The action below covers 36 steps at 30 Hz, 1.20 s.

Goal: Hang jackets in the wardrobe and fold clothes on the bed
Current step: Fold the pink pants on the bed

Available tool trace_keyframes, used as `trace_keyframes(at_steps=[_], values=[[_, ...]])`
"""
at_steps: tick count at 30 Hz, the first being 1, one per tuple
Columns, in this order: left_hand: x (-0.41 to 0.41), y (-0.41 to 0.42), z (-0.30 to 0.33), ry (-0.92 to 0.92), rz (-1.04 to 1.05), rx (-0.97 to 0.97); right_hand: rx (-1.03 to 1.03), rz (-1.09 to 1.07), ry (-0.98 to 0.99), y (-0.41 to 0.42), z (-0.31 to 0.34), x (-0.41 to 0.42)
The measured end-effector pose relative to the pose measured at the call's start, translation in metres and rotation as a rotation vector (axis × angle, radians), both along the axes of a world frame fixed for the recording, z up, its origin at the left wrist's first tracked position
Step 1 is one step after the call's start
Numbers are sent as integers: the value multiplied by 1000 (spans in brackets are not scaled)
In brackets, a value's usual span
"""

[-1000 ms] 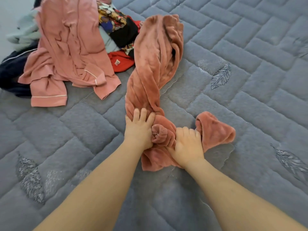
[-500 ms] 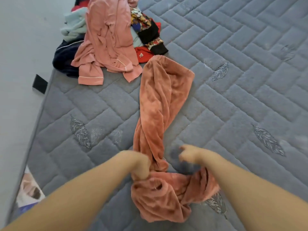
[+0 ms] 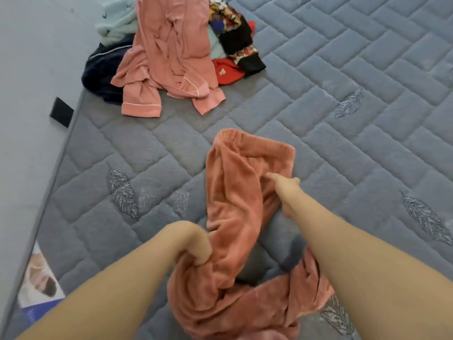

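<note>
A fuzzy rust-pink pair of trousers (image 3: 235, 192) lies lengthwise on the grey quilted mattress (image 3: 343, 133), its near end bunched at the bottom of the view. My left hand (image 3: 193, 244) grips the fabric at the garment's left side, fingers curled into it. My right hand (image 3: 284, 190) reaches forward over the garment's right side near the waistband end, fingers extended and touching the cloth. A heap of other clothes sits at the far left: a pink pyjama top (image 3: 169, 62), a dark navy piece (image 3: 103, 72), a red garment (image 3: 226, 72), a black patterned one (image 3: 235, 38).
The mattress edge runs diagonally down the left, with pale floor (image 3: 29, 94) beyond it. A small black object (image 3: 61, 112) sits by that edge. A printed box or card (image 3: 39, 280) lies at the lower left. Open mattress spreads to the right.
The fuzzy trousers have been dragged toward me, away from the heap. My right hand let go of the bunched end and reached forward onto the garment. My left hand kept its grip.
</note>
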<state>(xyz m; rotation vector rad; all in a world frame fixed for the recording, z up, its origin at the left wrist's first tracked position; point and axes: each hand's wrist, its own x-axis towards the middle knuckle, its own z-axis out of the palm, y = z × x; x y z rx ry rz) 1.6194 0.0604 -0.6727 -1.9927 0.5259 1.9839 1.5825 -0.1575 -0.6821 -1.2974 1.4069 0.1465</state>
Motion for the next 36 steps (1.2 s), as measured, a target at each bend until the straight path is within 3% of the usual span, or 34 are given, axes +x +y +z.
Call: trace_keyframes(at_steps=[2,4,6,8,11,14,17,22,24,27,29,32,34,36], values=[[18,23,8,125,246,112,-62,31,161,4,-2,2],[43,26,6,58,740,-79,-58,85,182,6,-8,5],[62,8,-1,15,1200,-327,26,26,60,4,-13,11],[64,-20,-10,-23,1371,-449,79,-12,-22,4,-16,12],[49,-55,-19,-304,1402,-522,150,-75,-112,4,-6,6],[44,-63,7,-499,1379,-684,213,-180,-226,-3,34,-14],[48,-56,74,-648,1326,-863,319,-283,-311,-22,95,-51],[28,-96,201,-526,1131,-1035,325,-466,-541,-63,207,-125],[10,-136,244,-493,1036,-1123,228,-564,-600,-93,241,-154],[-19,-203,289,-582,847,-1171,6,-709,-648,-150,275,-201],[-43,-250,304,-760,662,-1132,-153,-738,-642,-193,288,-237],[-84,-336,315,-1206,141,-1239,-400,-716,-556,-270,293,-295],[-111,-410,313,-1319,-89,-1361,-573,-728,-453,-335,292,-329],[-130,-490,301,-1316,-183,-1344,-728,-788,-327,-405,287,-354]])
